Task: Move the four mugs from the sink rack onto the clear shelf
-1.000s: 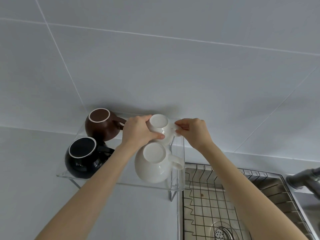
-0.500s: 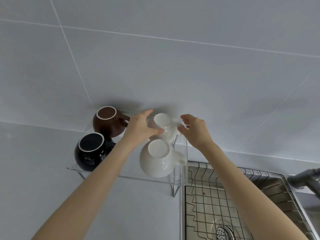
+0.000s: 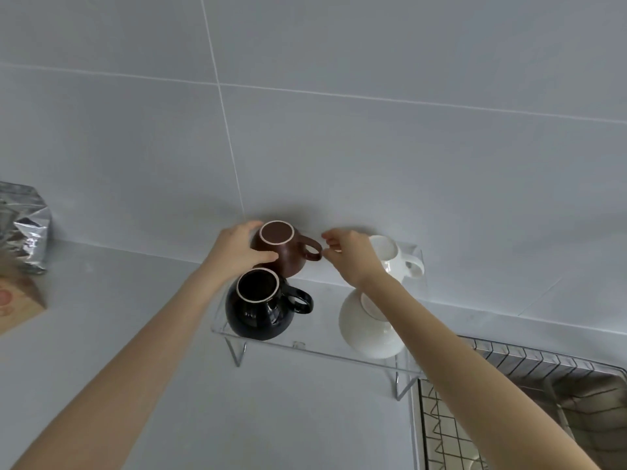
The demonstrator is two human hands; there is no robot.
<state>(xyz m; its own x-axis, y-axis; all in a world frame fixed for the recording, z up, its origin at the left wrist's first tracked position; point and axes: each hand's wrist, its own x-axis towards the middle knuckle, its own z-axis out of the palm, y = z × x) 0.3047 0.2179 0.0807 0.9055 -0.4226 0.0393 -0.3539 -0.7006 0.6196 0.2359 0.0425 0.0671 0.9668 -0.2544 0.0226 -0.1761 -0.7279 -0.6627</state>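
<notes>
Four mugs stand upside down on the clear shelf (image 3: 319,349). A brown mug (image 3: 288,254) is at the back left, with my left hand (image 3: 237,251) wrapped around its left side. My right hand (image 3: 349,256) is just right of its handle, fingertips touching or nearly touching the handle. A black mug (image 3: 258,308) sits in front of the brown one. The small white mug (image 3: 393,259) is at the back right, partly behind my right hand. The large white mug (image 3: 368,329) stands at the front right under my right forearm.
The wire sink rack (image 3: 509,412) lies in the sink at the lower right, with no mug seen in it. A silver foil bag (image 3: 25,228) and a brown paper packet (image 3: 17,303) stand on the counter at the far left. The tiled wall is right behind the shelf.
Both hands left the small white mug and shifted left to the brown mug. The view has swung left, bringing the foil bag into sight.
</notes>
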